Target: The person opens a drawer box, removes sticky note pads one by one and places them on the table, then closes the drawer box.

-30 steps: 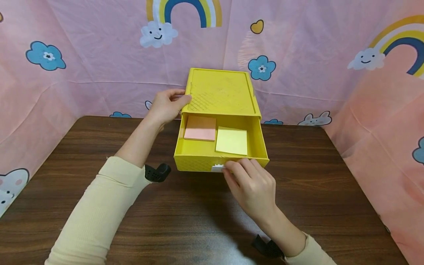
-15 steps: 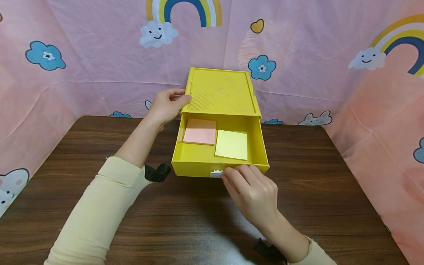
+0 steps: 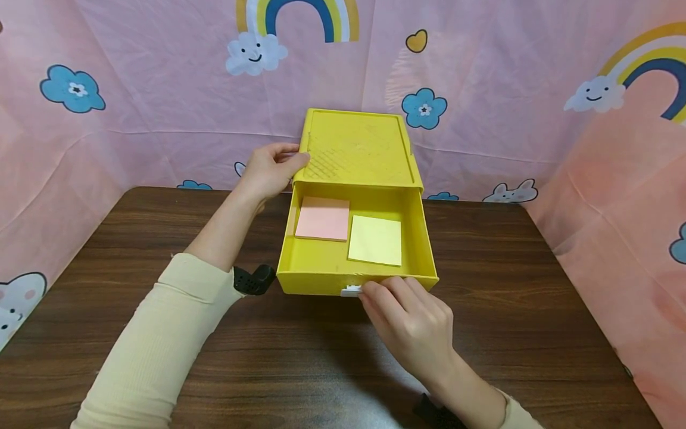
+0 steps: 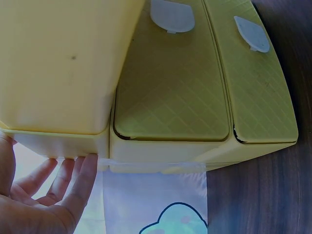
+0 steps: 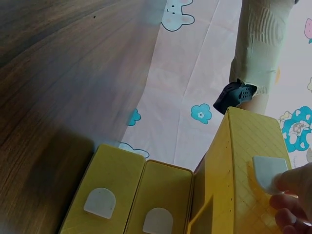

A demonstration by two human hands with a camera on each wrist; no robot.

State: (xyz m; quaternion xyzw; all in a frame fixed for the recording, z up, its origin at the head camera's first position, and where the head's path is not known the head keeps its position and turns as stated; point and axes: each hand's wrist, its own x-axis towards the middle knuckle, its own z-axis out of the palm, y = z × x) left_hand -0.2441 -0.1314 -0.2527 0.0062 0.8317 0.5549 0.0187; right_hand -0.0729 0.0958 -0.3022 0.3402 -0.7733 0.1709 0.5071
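Observation:
A yellow drawer cabinet (image 3: 356, 146) stands at the back of the table, its top drawer (image 3: 321, 284) pulled far out. Inside that drawer lie a pink sticky note pad (image 3: 323, 218) at left and a pale yellow sticky note pad (image 3: 374, 240) at right. My left hand (image 3: 272, 171) rests on the cabinet's left side, thumb over the top edge. Its extended fingers (image 4: 78, 183) touch the side wall in the left wrist view. With thumb and fingers my right hand (image 3: 411, 322) pinches the white drawer handle (image 5: 269, 171) on the drawer front.
Two closed drawers sit below the open one, the middle drawer (image 4: 170, 87) and the bottom drawer (image 4: 261, 83), each with a white handle. Dark wooden table (image 3: 268, 369) extends in front. A pink patterned cloth (image 3: 177, 89) hangs behind and at both sides.
My right hand has drawn the top drawer further out toward me, and both sticky note pads have come along with it. The left hand has stayed on the cabinet's side.

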